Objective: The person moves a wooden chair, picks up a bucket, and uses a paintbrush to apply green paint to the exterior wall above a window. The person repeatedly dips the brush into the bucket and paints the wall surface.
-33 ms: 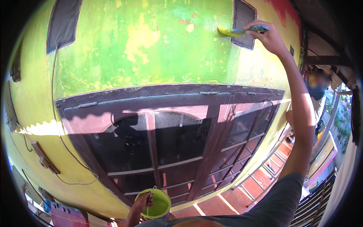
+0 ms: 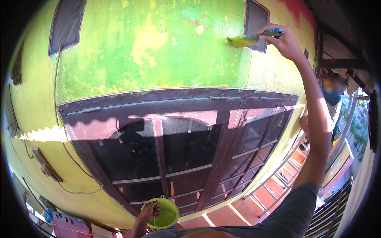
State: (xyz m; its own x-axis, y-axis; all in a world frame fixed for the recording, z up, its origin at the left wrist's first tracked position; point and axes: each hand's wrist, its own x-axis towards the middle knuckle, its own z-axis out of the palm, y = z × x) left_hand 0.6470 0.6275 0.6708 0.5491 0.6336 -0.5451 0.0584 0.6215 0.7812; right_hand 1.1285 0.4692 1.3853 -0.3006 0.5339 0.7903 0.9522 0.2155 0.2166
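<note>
High up on the right, my right hand (image 2: 279,39) is closed round the patterned blue handle of a paintbrush (image 2: 246,40). Its bristles carry yellow-green paint and touch the green wall (image 2: 190,59), just left of a dark covered opening (image 2: 257,22). Patches of pale yellow and reddish specks show through the green on this wall. Low in the view, my left hand (image 2: 150,212) grips the thin handle of a yellow-green bucket (image 2: 170,214). Green paint coats the inside of the bucket.
Below the painted wall is a brown-framed glass window (image 2: 158,150). A cable (image 2: 59,119) runs down the left side to a wooden board (image 2: 45,164). At right, a person (image 2: 333,89) is behind my arm, near a metal ladder (image 2: 274,190) above the reddish floor.
The brush has tilted and its bristles sit slightly lower on the wall. My right hand has shifted a little to the right; my left hand and the bucket look the same.
</note>
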